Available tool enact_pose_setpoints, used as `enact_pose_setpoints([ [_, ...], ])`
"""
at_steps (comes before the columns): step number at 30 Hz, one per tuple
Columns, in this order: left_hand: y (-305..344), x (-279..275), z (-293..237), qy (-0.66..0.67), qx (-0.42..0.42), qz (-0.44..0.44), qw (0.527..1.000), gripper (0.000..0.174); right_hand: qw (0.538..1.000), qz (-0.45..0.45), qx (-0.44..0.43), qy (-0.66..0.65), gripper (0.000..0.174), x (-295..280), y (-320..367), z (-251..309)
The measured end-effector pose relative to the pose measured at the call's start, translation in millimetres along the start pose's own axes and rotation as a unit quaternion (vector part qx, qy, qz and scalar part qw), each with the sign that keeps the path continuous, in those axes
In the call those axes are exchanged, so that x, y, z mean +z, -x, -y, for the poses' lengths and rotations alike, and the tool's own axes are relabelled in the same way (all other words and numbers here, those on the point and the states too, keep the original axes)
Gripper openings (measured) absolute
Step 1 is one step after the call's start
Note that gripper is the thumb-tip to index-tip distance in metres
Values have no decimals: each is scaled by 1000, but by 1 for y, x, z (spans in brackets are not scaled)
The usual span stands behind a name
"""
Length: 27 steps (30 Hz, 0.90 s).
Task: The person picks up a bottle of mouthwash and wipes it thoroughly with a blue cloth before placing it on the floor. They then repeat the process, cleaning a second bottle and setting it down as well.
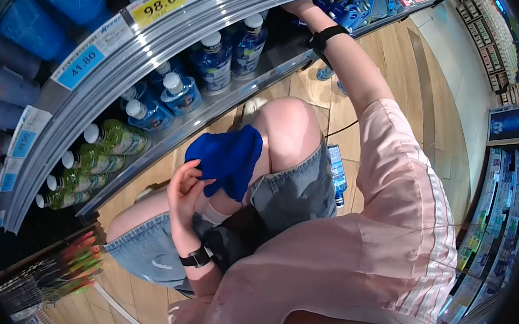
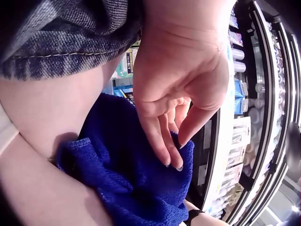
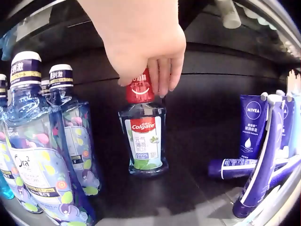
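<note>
My right hand [image 3: 148, 52] grips the red cap of a Colgate mouthwash bottle [image 3: 143, 141] from above. The bottle stands upright on the dark shelf, its label facing the wrist camera. In the head view, the right hand [image 1: 299, 7] reaches under the shelf's front edge, partly hidden. A blue cloth [image 1: 224, 159] is draped over my leg beside the raised knee. My left hand [image 1: 184, 186] is at the cloth's edge with loosely bent fingers. In the left wrist view, its fingertips [image 2: 176, 165] rest against the cloth's fuzzy surface, thumb beside them.
Ora2 mouthwash bottles [image 3: 35, 160] stand left of the Colgate bottle; Nivea tubes [image 3: 254, 122] stand and lie to its right. The upper shelf's price-tag rail [image 1: 161, 8] overhangs the lower shelf. A blue bottle [image 1: 337, 176] lies on the wooden floor beside my leg.
</note>
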<state>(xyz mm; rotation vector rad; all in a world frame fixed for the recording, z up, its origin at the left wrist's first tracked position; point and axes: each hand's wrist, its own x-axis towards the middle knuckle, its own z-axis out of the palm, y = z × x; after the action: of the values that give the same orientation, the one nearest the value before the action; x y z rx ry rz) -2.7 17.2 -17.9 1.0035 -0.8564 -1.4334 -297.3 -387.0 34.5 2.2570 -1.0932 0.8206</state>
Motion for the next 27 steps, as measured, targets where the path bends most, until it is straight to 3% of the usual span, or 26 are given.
enact_pose_setpoints([
  [2, 0, 4, -5, 1, 11, 5, 1000, 42, 998, 46, 51, -13, 32, -4, 6, -3],
  [3, 1, 5, -7, 14, 7, -2, 1000, 41, 977, 157, 139, -25, 36, -20, 7, 2],
  [5, 3, 6, -12, 3, 7, -6, 1000, 40, 965, 222, 136, -40, 37, -41, 22, -7],
  [6, 3, 5, -9, 24, 21, -6, 999, 34, 934, 286, 209, -35, 33, -73, 21, 7],
  [11, 1, 6, -5, 13, 5, -29, 999, 23, 980, 86, 166, 67, 25, -148, 87, -26],
  [13, 4, 5, -4, 28, 12, -37, 999, 22, 965, 82, 156, 192, 28, -158, 128, -56],
  [15, 7, 1, -2, 25, 19, -46, 998, 27, 917, 184, 204, 289, 33, -168, 172, -62],
  [17, 5, 3, -3, 27, 50, -64, 996, 29, 844, 361, 374, 130, 39, -159, 206, -83],
  [20, 7, -1, 0, 24, 70, -43, 996, 37, 798, 441, 409, 52, 45, -152, 230, -93],
  [23, 9, -4, 1, 22, 78, -25, 996, 39, 830, 397, 376, 110, 45, -150, 241, -85],
  [27, 9, -4, 1, 38, 86, 7, 996, 32, 828, 337, 448, 17, 37, -133, 270, -95],
])
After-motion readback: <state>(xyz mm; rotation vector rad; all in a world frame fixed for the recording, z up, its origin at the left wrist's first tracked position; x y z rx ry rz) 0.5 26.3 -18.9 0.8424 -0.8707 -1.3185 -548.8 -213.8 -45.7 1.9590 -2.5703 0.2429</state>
